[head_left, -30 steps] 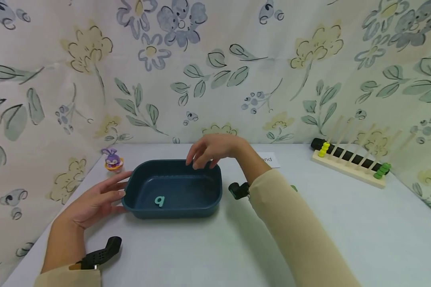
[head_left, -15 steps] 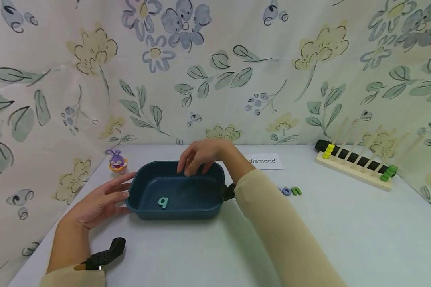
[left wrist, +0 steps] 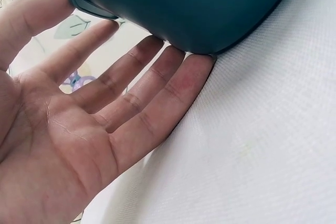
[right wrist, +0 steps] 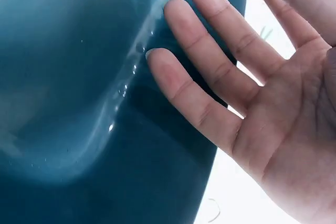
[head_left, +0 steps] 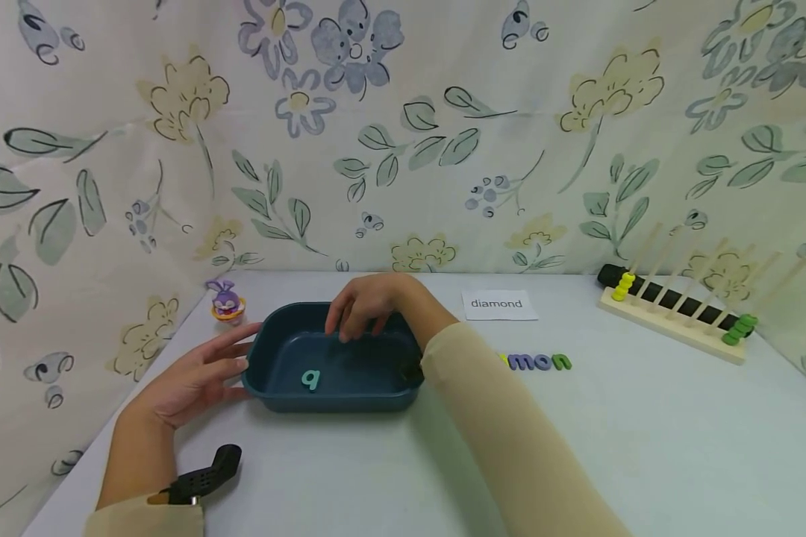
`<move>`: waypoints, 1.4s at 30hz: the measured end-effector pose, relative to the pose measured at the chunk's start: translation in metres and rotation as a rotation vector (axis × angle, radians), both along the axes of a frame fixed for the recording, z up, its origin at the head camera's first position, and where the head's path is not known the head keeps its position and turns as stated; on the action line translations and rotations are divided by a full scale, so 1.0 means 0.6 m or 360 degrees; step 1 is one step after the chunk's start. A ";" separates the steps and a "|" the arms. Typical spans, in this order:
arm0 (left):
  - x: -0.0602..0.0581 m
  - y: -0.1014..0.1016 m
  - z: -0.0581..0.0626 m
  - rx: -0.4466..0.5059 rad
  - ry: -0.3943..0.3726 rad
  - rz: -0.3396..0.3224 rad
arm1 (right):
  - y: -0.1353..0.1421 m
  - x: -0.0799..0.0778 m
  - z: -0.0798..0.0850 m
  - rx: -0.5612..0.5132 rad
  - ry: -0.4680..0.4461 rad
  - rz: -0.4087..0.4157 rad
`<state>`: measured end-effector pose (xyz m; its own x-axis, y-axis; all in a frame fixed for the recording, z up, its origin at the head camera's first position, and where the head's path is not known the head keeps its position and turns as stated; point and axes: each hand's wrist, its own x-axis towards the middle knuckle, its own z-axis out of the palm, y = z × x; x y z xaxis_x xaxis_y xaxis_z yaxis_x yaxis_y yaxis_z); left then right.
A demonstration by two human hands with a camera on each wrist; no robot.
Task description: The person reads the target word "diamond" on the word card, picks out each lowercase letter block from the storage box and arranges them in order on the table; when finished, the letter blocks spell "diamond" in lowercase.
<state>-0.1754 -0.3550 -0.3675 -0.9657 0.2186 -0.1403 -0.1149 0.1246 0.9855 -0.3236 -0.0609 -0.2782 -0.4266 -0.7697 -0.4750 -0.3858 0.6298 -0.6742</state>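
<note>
A dark teal rectangular tub (head_left: 336, 401) stands on the table, with one small teal letter (head_left: 311, 380), shaped like a q, lying on its floor. My left hand (head_left: 201, 374) is at the tub's left end; in the left wrist view its spread fingertips (left wrist: 191, 74) touch the tub's outer wall (left wrist: 184, 9). Over the tub's far side hangs my right hand (head_left: 366, 304), fingers relaxed and pointing down. The right wrist view has these fingers (right wrist: 181, 80) extended beside the glossy inner wall (right wrist: 121, 87), with nothing seen in them. That hand's thumb is mostly out of sight.
A card (head_left: 500, 305) reading "diamond" lies behind a row of coloured letters (head_left: 542, 362), partly hidden by my right sleeve. A wooden peg rack (head_left: 672, 322) with yellow and green beads stands at right. A purple rabbit toy (head_left: 226, 302) sits behind my left hand.
My right hand has moved left and lower into the tub. The card and the letters beside my sleeve have come into view. My left hand stays at the tub; the head view has shifted slightly.
</note>
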 end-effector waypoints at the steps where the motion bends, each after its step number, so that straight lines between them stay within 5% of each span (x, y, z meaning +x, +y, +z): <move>1: 0.000 0.000 0.000 -0.0002 0.0000 -0.0002 | -0.003 0.001 -0.001 0.0009 0.0000 0.0009; 20: -0.001 0.001 -0.007 -0.0012 -0.0016 -0.0009 | -0.058 0.011 -0.056 0.0154 -0.0130 0.0121; 34: -0.008 -0.009 -0.003 -0.0025 -0.0012 -0.0049 | -0.081 0.019 -0.059 0.0261 -0.0100 0.0338; 42: -0.010 -0.010 -0.007 -0.0003 -0.0024 -0.0041 | -0.086 0.018 -0.064 0.0316 -0.0127 0.0293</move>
<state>-0.1816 -0.3610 -0.3716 -0.9575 0.2429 -0.1554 -0.1267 0.1298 0.9834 -0.3128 -0.1124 -0.3167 -0.2433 -0.7193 -0.6507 -0.4567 0.6768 -0.5774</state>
